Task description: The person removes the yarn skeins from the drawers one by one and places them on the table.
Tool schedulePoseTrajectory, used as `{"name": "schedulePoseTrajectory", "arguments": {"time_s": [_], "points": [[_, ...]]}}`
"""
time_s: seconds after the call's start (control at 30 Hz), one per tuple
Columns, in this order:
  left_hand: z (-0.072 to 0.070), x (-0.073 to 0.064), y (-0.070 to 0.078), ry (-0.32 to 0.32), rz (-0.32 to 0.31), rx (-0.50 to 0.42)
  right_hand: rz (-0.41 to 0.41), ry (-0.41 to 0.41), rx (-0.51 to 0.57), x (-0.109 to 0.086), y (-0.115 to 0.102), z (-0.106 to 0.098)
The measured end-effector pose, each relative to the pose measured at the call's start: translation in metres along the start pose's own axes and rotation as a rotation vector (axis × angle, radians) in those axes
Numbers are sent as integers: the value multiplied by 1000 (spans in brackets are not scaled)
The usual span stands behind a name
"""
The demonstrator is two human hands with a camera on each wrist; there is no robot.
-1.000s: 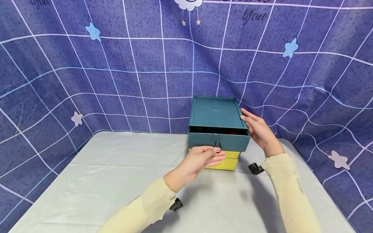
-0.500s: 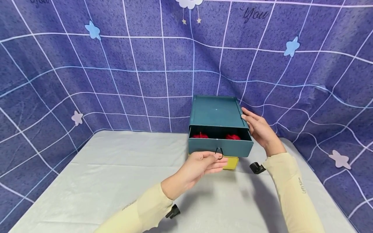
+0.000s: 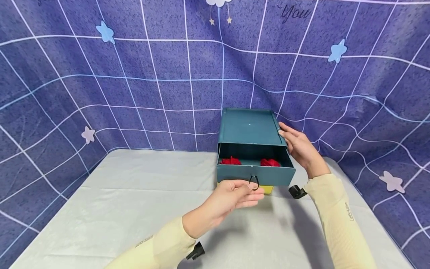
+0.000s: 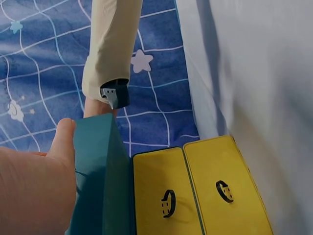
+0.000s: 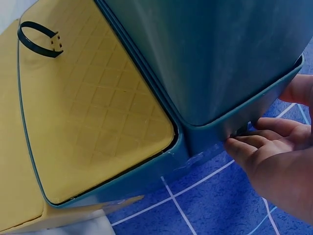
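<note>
A dark teal drawer (image 3: 235,173) juts from the top of a small stacked cabinet (image 3: 249,127). Two crumpled red things (image 3: 230,160) lie inside it, left and right; their kind is unclear. My left hand (image 3: 223,198) pinches the drawer's black loop handle (image 3: 254,183) between thumb and finger, the other fingers held out straight below. On the cabinet's right side rest the fingertips of my right hand (image 3: 304,151), near the top edge. The right wrist view shows these fingers (image 5: 244,147) pressed against the teal side wall.
Beneath the teal drawer are two shut yellow drawers (image 4: 161,186) with black loop handles (image 4: 225,191). The cabinet stands on a table with a white cloth (image 3: 141,194). A purple-blue curtain (image 3: 161,93) with grid lines hangs close behind and at both sides.
The teal drawer has slid out toward me with my left hand on its handle, from a narrow gap to well open, uncovering the red things. The right hand has stayed on the cabinet's side.
</note>
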State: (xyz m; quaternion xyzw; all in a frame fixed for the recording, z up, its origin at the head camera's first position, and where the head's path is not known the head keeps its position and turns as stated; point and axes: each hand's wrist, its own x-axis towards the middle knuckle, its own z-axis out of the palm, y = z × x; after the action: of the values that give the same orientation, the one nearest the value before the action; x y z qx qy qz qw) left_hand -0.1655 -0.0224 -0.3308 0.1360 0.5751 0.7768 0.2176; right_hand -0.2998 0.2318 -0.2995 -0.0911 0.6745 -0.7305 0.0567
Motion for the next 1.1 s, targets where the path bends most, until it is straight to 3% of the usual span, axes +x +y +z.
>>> {"name": "schedulePoseTrajectory", "arguments": {"time_s": [0.7,0.87,1.1], "points": [[5,-14,-2,-3,-18,-5,-6,8,33,-1,-1,1],[-3,-15,5,-83,-90,77,3,15,33,-1,-1,1],[-19,-20,36,-273,-192,345,5,11,25,-1,0,0]]}}
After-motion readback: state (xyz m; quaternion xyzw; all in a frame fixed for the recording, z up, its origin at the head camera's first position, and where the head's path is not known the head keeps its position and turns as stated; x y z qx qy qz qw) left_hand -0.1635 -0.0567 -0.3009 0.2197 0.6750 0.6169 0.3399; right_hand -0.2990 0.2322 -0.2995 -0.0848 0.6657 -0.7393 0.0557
